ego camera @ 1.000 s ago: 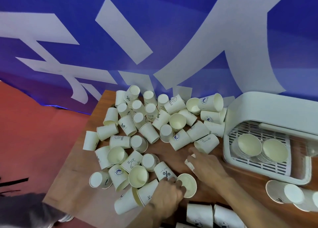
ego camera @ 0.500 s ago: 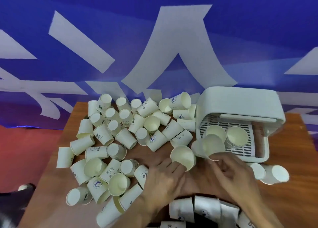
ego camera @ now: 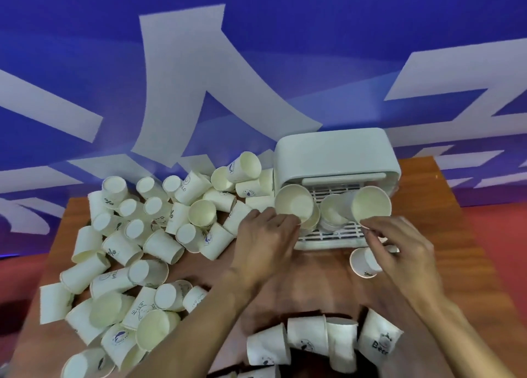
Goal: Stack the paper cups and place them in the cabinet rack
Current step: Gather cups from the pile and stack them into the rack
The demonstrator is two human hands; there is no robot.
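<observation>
The left cup [ego camera: 293,205] and the right cup [ego camera: 370,203] now hang over the slatted tray of the cabinet rack [ego camera: 336,155], tilted with their mouths towards the camera; a second ago both hands were low among the loose cups, and half a second ago the two cups were only partway across. The left hand [ego camera: 265,235] has its fingers curled on the near rim of the left cup; the right hand [ego camera: 399,246] pinches the right cup's rim between thumb and fingertips. Beneath them the stacks [ego camera: 332,213] already in the rack stand side by side; each carried cup looks roughly lined up with one, so I judge the next step is nesting each into its stack. Further out, the loose pile [ego camera: 159,235] covers the left of the tabletop [ego camera: 462,229]; a lone cup [ego camera: 363,263] lies just beside the right hand; a row of cups [ego camera: 308,340] lies at the near edge; much of the task remains.
</observation>
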